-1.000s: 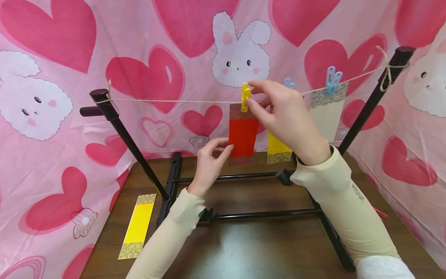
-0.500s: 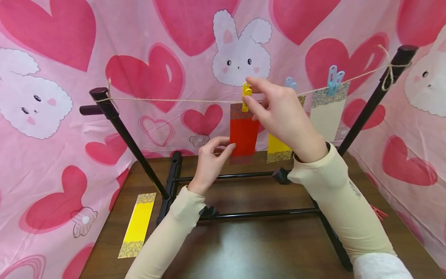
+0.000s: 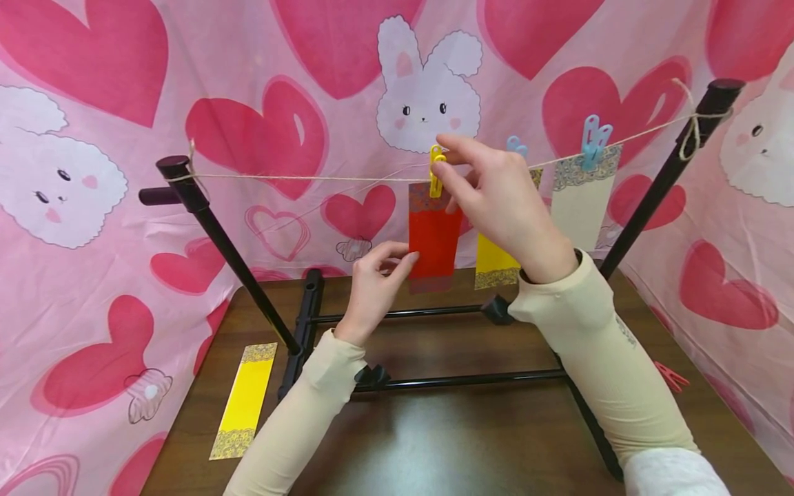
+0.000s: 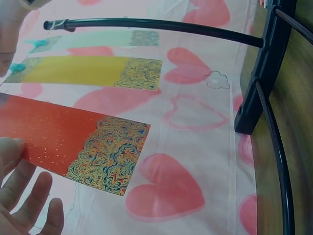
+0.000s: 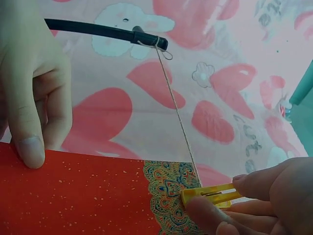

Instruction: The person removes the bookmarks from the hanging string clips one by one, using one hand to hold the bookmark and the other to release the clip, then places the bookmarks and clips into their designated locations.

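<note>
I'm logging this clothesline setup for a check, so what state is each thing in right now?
red paper strip: hanging from the string, clipped at its top.
yellow clothespin: on the string, pinched by the right hand.
left hand: holds the red strip's lower edge.
hung yellow strip: hanging, blue pin.
cream strip: hanging, blue pin.
loose yellow strip: flat on the table.
string: taut between posts.
</note>
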Demonstrator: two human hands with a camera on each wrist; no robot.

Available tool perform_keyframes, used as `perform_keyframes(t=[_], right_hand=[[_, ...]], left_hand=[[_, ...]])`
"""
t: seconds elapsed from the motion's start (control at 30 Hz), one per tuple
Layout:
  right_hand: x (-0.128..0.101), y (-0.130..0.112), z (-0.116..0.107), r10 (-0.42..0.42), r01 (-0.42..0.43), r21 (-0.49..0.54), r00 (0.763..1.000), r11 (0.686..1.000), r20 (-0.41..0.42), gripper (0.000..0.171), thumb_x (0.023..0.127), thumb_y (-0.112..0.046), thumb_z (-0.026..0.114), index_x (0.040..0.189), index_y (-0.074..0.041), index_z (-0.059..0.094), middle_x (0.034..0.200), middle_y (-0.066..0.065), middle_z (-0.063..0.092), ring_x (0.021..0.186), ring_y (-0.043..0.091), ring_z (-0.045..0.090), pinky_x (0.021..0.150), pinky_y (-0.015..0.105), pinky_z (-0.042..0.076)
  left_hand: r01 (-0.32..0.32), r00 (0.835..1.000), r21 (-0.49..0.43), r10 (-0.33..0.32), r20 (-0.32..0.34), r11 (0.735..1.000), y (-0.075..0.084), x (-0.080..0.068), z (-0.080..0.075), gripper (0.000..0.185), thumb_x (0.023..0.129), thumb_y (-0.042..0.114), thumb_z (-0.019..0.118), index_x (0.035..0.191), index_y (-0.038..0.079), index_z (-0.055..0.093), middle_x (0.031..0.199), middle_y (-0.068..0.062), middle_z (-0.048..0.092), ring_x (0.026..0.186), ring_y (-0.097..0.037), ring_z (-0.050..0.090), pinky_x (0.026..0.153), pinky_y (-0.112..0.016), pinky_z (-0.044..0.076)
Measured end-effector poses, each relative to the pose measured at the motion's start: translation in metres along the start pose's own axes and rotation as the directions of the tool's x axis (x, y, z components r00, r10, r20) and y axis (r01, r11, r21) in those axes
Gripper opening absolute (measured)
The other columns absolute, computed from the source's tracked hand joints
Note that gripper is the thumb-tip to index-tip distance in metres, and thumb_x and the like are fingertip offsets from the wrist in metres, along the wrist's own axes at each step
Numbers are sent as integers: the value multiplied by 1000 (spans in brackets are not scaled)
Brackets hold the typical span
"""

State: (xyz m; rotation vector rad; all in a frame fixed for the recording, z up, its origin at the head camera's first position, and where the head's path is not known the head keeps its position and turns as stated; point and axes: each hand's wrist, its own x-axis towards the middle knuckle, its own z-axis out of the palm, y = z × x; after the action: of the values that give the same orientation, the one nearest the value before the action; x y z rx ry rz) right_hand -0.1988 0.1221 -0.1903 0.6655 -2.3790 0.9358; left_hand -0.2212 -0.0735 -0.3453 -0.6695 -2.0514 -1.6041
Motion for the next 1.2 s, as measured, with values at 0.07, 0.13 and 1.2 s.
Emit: perform_keyframes(t=[0.07,0.13,1.2], right_hand=[[0,1,1,3,-3,5,1000,1000,-4,45,105,-24,63,148,-10,58,123,10,74,77,22,73,62,17,52],[1,1,1,3,-3,12,1000,1000,-8,44,105,-23,63,147,-9,60,123,10,74,77,22,73,63,17,52],[0,-2,-1,-47,60,93,990,994,-135,25,102,-20,68,124,-7,70,111,7,77,64,21,67,61,18,51]], left_hand=[[2,1000,3,-2,-1,1000,0,0,0,13,96,15,77,105,6,78,100,-6,77,83,-20,72,81,-43,62],[4,1000,4,-4,-1,1000,0,0,-1,12,96,15,77,105,7,78,99,-4,77,82,-19,71,80,-42,62],[-46,996,-25,44,-72,999,-2,-1,-3,14,94,11,79,105,5,81,94,-9,78,80,-19,64,76,-27,55]])
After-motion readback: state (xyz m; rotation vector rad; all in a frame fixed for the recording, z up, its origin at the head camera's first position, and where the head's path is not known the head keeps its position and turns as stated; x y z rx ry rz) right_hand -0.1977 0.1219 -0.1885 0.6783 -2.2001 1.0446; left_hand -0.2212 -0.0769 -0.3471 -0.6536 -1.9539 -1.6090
